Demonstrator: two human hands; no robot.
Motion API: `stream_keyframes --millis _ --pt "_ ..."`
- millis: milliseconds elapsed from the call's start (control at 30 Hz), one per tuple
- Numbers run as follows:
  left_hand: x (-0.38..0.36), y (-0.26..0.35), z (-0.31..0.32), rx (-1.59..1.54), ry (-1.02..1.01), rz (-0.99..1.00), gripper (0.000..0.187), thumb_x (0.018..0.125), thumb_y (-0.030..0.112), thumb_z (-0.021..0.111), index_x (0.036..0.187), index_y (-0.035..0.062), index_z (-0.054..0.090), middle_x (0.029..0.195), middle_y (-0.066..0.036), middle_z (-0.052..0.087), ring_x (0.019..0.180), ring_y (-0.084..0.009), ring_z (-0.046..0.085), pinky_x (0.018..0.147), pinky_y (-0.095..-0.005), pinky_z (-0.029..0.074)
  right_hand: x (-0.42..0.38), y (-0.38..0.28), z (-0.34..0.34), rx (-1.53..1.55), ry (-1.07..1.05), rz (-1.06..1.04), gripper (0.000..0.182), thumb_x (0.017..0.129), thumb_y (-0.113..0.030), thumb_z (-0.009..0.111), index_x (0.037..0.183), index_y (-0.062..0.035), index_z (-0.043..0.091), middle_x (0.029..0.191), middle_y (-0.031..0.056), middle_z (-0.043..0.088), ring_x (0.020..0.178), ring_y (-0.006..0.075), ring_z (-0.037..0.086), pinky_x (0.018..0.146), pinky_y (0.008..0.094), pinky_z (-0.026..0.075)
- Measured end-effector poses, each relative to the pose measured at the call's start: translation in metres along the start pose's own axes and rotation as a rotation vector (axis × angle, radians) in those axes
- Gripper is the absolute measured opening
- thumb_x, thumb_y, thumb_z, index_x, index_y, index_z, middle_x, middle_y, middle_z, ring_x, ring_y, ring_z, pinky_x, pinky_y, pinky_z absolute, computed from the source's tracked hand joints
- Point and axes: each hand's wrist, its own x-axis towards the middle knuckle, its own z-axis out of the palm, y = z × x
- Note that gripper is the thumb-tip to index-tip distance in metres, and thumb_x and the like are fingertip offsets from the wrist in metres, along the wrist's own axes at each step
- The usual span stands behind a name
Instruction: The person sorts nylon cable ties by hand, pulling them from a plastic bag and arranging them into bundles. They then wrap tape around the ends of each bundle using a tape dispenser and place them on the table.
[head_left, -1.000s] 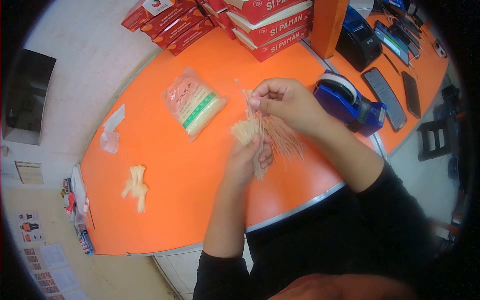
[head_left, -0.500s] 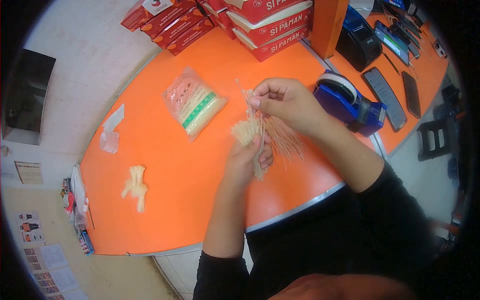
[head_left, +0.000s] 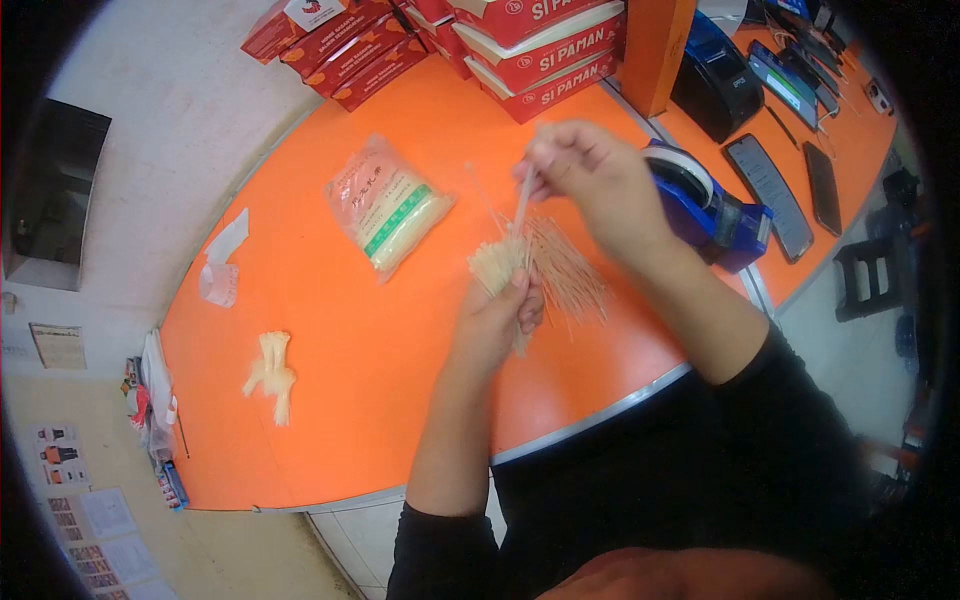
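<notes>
My left hand point(head_left: 492, 318) is closed around a bundle of thin pale sticks or strands point(head_left: 495, 264), whose ends fan out above the fist and poke out below. Above it, my right hand point(head_left: 585, 175) pinches a whitish thin strip point(head_left: 525, 195) that runs down to the bundle's top; motion blurs the fingertips. Beside the left hand, a loose pile of thin brownish strands point(head_left: 567, 270) lies on the orange table point(head_left: 370, 400). A clear packet with a green band point(head_left: 388, 208), filled with something pale yellow, lies to the left of the hands.
Pale tied bundles point(head_left: 272, 375) and a curled paper slip point(head_left: 222, 262) lie on the left. Red boxes point(head_left: 545, 65) are stacked at the back. A blue tape dispenser point(head_left: 700, 205), phones point(head_left: 768, 195) and a black printer point(head_left: 715, 80) stand to the right.
My right hand has risen slightly away from the bundle, drawing the whitish strip upward. The left hand with its bundle has hardly moved.
</notes>
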Motion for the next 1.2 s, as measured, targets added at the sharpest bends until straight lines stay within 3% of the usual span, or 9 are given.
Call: stream_keyframes --millis 100,233,300,433,700,800,1033,1100,1200 --pt "0.0 0.001 0.0 0.037 0.067 0.036 0.018 0.088 0.024 0.043 0.085 0.0057 0.043 0.057 0.0 0.034 0.051 -0.0087 0.034 0.047 -0.0219 0.031 0.008 -0.01 -0.014 0.037 0.216 -0.212 0.013 0.083 -0.011 0.053 0.086 0.0009 0.054 0.075 0.0065 0.06 0.063 0.0092 0.055 0.059 0.0221 0.045" --pt "0.0 0.004 -0.003 0.054 0.124 0.1 0.018 0.088 0.024 0.043 0.085 0.0057 0.043 0.057 0.0 0.034 0.051 -0.0084 0.033 0.047 -0.0218 0.03 0.009 -0.016 -0.028 -0.561 0.04 0.061 0.011 0.08 -0.01 0.052 0.078 0.0001 0.056 0.07 0.0105 0.061 0.058 0.0173 0.059 0.055 0.0284 0.047" --pt "0.001 0.003 -0.005 0.06 0.127 0.115 0.019 0.088 0.024 0.043 0.085 0.0057 0.043 0.057 0.0 0.034 0.051 -0.0083 0.033 0.047 -0.0216 0.03 0.011 0.016 -0.03 -1.377 -0.206 0.101 0.015 0.077 -0.014 0.055 0.078 -0.0001 0.058 0.07 0.0134 0.06 0.066 0.0253 0.059 0.062 0.0332 0.046" --pt "0.0 0.004 -0.003 0.032 0.122 0.132 0.019 0.089 0.024 0.043 0.084 0.0055 0.043 0.057 0.0 0.034 0.05 -0.0084 0.033 0.046 -0.0215 0.03 0.008 0.033 -0.021 -1.415 -0.348 0.236 0.017 0.073 -0.015 0.057 0.079 0.0002 0.058 0.073 0.0179 0.059 0.069 0.033 0.057 0.065 0.0365 0.046" --pt "-0.001 0.006 0.002 -0.001 0.109 0.074 0.018 0.088 0.023 0.043 0.086 0.0053 0.043 0.058 0.0 0.035 0.051 -0.0086 0.033 0.048 -0.0223 0.031 0.004 0.015 -0.005 -0.672 -0.343 -0.469 0.028 0.076 -0.025 0.062 0.091 -0.0023 0.062 0.081 0.0108 0.061 0.072 0.0197 0.058 0.064 0.0289 0.046" --pt "-0.001 0.003 0.005 0.032 0.098 0.035 0.017 0.088 0.022 0.044 0.086 0.0052 0.043 0.059 0.0 0.035 0.052 -0.0092 0.035 0.048 -0.0226 0.031 -0.001 0.011 -0.001 -0.499 -0.511 0.076 0.021 0.082 -0.015 0.056 0.097 -0.0017 0.061 0.087 0.0076 0.06 0.08 0.0128 0.055 0.073 0.0255 0.044" --pt "0.0 -0.002 0.003 0.133 0.067 -0.031 0.02 0.088 0.024 0.044 0.085 0.0051 0.043 0.06 0.0 0.037 0.052 -0.0087 0.036 0.048 -0.0218 0.032 0.0 0.014 0.0 -0.339 -0.267 0.014 0.021 0.085 -0.019 0.051 0.087 -0.0001 0.061 0.081 0.0073 0.062 0.073 0.0128 0.058 0.069 0.0254 0.044" --pt "0.001 -0.003 0.002 0.138 0.05 -0.034 0.019 0.088 0.024 0.045 0.085 0.0051 0.043 0.06 0.0 0.037 0.052 -0.0086 0.035 0.048 -0.0217 0.032 0.001 0.007 -0.002 0.104 0.019 -0.001 0.02 0.086 -0.017 0.049 0.087 0.0008 0.059 0.077 0.0044 0.061 0.073 0.0129 0.057 0.07 0.0251 0.045" --pt "0.0 0.002 0.004 0.135 0.068 -0.001 0.018 0.088 0.023 0.045 0.085 0.005 0.043 0.06 0.0 0.037 0.052 -0.0086 0.035 0.048 -0.0215 0.032 0.011 -0.004 -0.027 0.22 -0.065 0.033 0.02 0.086 -0.018 0.05 0.091 0.0003 0.057 0.076 0.0023 0.06 0.069 0.0124 0.056 0.068 0.0242 0.044"
